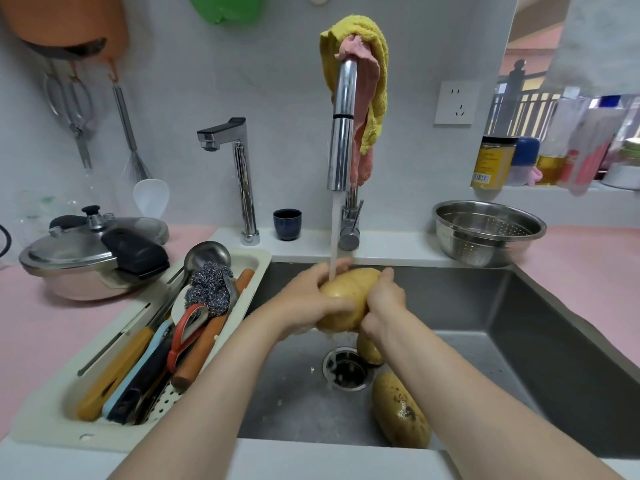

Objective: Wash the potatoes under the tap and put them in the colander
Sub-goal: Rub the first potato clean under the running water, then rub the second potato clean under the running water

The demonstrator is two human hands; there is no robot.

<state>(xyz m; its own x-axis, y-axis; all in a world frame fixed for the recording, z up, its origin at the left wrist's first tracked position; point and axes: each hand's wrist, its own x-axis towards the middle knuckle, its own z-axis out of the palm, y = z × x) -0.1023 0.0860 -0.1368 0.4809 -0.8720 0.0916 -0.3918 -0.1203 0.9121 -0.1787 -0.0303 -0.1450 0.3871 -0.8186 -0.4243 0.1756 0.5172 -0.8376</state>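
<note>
a large potato [346,296] was held directly below the tap [341,133], in the stream of water [333,237] that ran from it. it was gripped from both sides: the left hand [311,299] was curled round its left flank and the right hand [384,303] was wrapped over its right end, so the two hands were kept close together with only the potato between them. lower still below the tap, on the floor of the sink [536,323], two more potatoes were seen – a smaller one [369,348] just beside the drain [346,370], partly hidden by the right wrist, and a long dark-spotted one [398,414] down and to the right. the colander [488,230] was set on the counter to the right of the tap, well apart from the hands. a yellow cloth [374,64] and a pink cloth [363,109] were draped over the top of the tap. a dark cup [287,224] was stood just left of the tap, and a tray of utensils [242,268] was laid further left and lower.
</note>
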